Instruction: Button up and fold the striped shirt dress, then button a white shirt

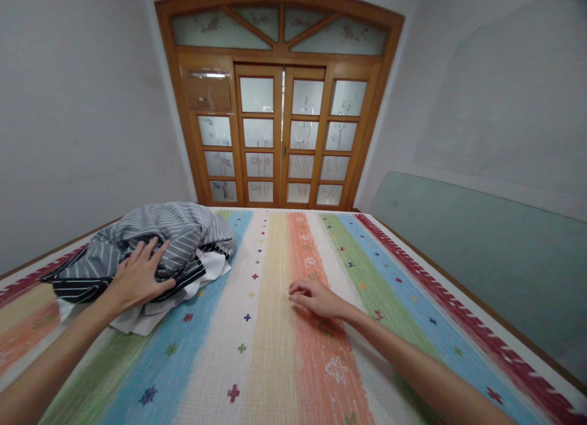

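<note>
A heap of clothes (183,229) lies at the left of the table, with grey white-striped cloth on top, black striped cloth and white cloth underneath. My left hand (142,275) rests on the near side of this heap, its fingers spread and pointing away from me. My right hand (316,296) is over the orange stripe of the tablecloth (270,364), near the middle. Its fingers are loosely curled, slightly apart, and nothing shows in them. Whether the right hand touches the cloth I cannot tell.
The striped tablecloth with small crosses, stars and trees covers the table. A pale green board (477,241) stands along the right side against the wall. Wooden doors (282,128) with frosted panes are beyond the far edge. A wall (82,119) rises at the left.
</note>
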Motion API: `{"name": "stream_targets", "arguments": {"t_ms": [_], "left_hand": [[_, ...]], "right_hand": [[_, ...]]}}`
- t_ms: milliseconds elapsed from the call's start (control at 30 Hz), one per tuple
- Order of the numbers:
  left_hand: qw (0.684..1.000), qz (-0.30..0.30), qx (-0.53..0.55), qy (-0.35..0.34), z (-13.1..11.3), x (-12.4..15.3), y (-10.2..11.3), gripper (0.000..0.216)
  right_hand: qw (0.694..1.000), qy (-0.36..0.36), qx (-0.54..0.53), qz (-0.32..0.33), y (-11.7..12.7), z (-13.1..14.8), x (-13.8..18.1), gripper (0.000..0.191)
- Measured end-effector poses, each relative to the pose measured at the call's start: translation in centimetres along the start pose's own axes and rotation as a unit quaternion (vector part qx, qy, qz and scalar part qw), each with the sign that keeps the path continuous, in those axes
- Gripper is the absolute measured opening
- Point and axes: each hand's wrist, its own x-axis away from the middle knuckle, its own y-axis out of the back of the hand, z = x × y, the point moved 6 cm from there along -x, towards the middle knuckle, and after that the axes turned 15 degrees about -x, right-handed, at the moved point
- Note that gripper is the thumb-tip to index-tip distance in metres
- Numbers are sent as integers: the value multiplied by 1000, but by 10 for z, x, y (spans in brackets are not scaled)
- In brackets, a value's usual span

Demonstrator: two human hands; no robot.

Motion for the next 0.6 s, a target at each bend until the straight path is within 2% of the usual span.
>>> {"name": "stream_targets", "arguments": {"t_ms": [67, 167, 233, 300, 367, 433, 600], "left_hand": [[998, -28, 48, 30, -3, 0, 17, 66], [982, -138, 106, 77, -11, -1, 56, 58], [966, -208, 136, 65, -26, -2, 78, 53], [955, -241, 171, 16, -50, -4, 87, 46], [947, -240, 206, -51, -79, -4, 83, 40], [940, -208, 240, -124, -114, -1, 68, 38], [917, -44, 258, -302, -203, 30, 15, 46]], "right_hand": [[999, 21, 37, -19, 6, -1, 3, 18], [993, 38, 89, -62, 21, -8, 8, 22], [989, 34, 113, -92, 32, -15, 12, 26], [984, 31, 139, -111, 39, -21, 16, 30], [979, 31, 167, -110, 41, -25, 20, 34], [977, 28, 190, -96, 39, -26, 24, 40], [973, 3, 229, -28, 21, -29, 34, 55]]}}
